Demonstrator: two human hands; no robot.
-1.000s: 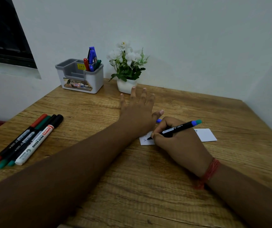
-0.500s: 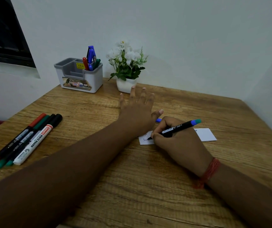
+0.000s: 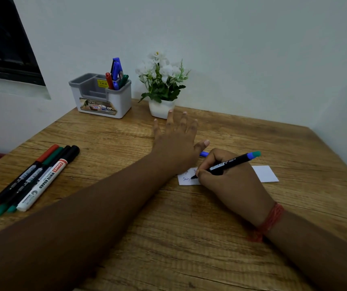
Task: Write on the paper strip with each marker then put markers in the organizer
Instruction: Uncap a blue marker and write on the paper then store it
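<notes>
Right hand pinches black marker, tip down on left end of paper strip, mid-word. Marker's long axis runs up-right, blue-green end away from the tip. Left hand flat, fingers spread, pinning strip's left end to the bench. Organizer sits far-left, well apart, already holding several markers. Four unused markers lie left, nearer the left hand; that's likely the next pick.

Left hand flat, fingers spread; right hand curled, gripping.
</notes>
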